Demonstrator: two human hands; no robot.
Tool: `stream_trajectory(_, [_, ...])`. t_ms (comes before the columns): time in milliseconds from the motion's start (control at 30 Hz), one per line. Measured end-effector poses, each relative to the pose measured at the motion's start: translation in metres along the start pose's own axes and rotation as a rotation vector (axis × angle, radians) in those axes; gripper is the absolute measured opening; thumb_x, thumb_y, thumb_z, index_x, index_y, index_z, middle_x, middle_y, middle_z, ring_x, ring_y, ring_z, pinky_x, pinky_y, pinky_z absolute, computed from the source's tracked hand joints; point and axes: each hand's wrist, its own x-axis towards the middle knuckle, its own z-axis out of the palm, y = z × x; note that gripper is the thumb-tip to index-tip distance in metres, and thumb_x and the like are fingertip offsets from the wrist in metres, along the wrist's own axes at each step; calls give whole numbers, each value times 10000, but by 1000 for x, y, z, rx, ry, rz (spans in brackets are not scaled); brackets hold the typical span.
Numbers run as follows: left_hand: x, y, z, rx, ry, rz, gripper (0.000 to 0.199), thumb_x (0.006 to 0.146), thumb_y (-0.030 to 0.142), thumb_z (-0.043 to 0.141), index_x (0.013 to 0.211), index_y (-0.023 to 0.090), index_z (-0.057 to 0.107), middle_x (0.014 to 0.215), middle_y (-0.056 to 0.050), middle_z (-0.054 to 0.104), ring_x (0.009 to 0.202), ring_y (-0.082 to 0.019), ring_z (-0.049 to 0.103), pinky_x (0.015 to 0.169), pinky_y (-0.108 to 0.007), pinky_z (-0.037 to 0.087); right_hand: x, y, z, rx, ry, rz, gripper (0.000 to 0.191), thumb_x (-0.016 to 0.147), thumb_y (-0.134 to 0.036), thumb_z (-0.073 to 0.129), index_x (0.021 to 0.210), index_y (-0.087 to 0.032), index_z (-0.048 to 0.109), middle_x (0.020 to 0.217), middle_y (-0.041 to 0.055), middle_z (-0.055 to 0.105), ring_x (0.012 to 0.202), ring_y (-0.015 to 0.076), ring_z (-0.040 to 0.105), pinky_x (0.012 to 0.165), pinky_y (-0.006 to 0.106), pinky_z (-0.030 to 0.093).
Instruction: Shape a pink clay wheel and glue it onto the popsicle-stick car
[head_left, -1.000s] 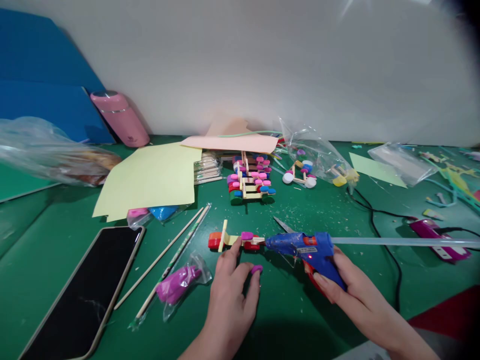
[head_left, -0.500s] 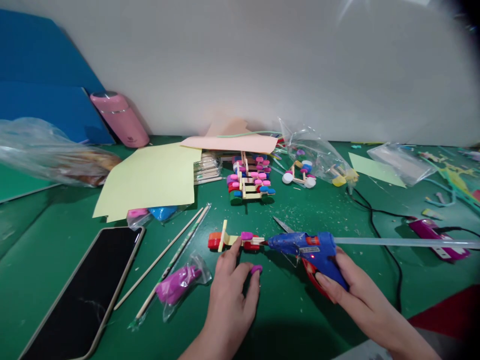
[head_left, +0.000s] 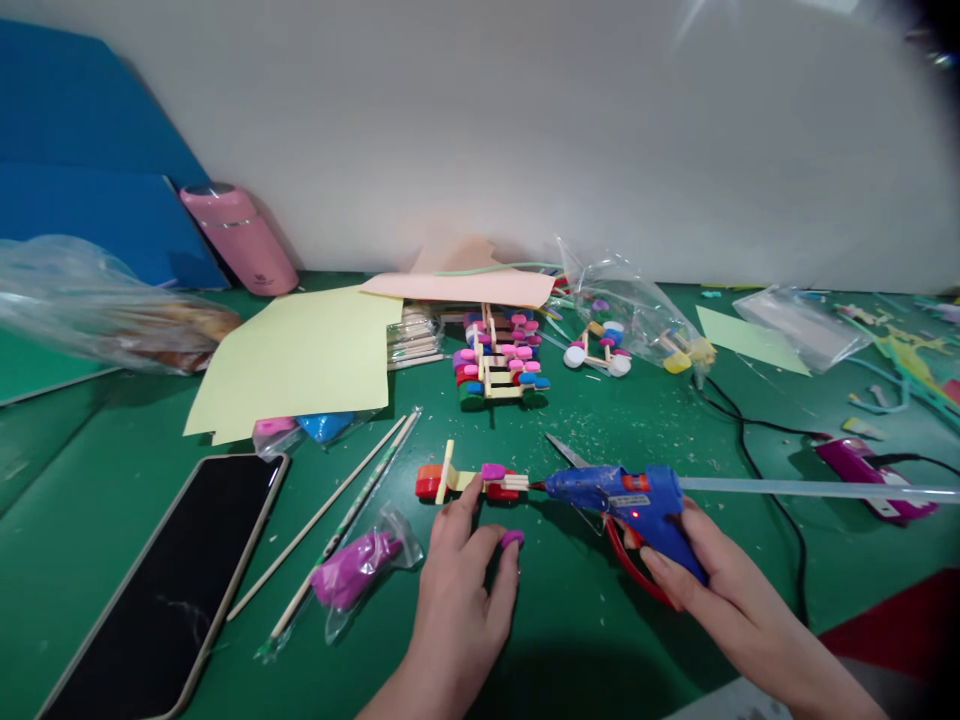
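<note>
My right hand (head_left: pixel 720 580) is wrapped round the handle of a blue hot glue gun (head_left: pixel 622 490), a clear glue stick (head_left: pixel 810 488) jutting from its back. The gun's dark nozzle is at the right end of a small stick-built toy car (head_left: pixel 469 482) with red wheels. On the car, the index fingertip of my left hand (head_left: pixel 461 590) touches by a pink piece (head_left: pixel 493 471). A small purple piece (head_left: pixel 512 538) sits between that hand's thumb and middle finger. Red-handled scissors (head_left: pixel 566 449) lie partly hidden under the gun.
Several finished toy cars (head_left: pixel 502 370) stand behind, near a white-wheeled one (head_left: pixel 598 350). To the left lie wooden sticks (head_left: pixel 322 515), bagged purple clay (head_left: pixel 352 570), a phone (head_left: pixel 169 590) and yellow paper (head_left: pixel 300 360). A black cord (head_left: pixel 776 510) runs on the right, near a purple power block (head_left: pixel 874 480).
The glue gun has shifted slightly right, drawing its nozzle back a little from the toy car. My left hand and the car stay in place.
</note>
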Motion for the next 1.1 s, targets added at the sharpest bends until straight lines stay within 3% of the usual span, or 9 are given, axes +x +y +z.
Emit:
stream_trajectory(367, [1,0,1,7,18,11,142,786,185,487,759,168,625,1232,-184,487,987,-274,536,781,-439,482,7,-2,5,1,52,13,280,865,-372,428,1104,-228,452,977,50,626,843,181,606,710,246,520])
stream_trajectory(667, [1,0,1,9,14,-4,148,786,189,486,754,170,630,1224,-180,495,987,-274,539,791,-439,479,3,0,5,1,47,29,367,873,-376,414,1204,-218,393,1111,69,599,1000,211,573,809,285,499])
stream_trajectory(900, [1,1,0,11,2,-9,139,789,192,484,757,184,619,1238,-154,491,1012,-271,531,802,-449,476,-1,-4,2,-2,39,24,304,866,-364,423,1119,-202,464,968,74,625,847,202,610,751,297,518])
stream_trajectory(1100, [2,1,0,11,-4,-3,152,791,187,477,749,175,622,1226,-173,496,1009,-277,533,796,-450,477,-1,-7,3,43,43,36,300,871,-356,414,1126,-205,459,994,78,617,891,214,597,772,309,506])
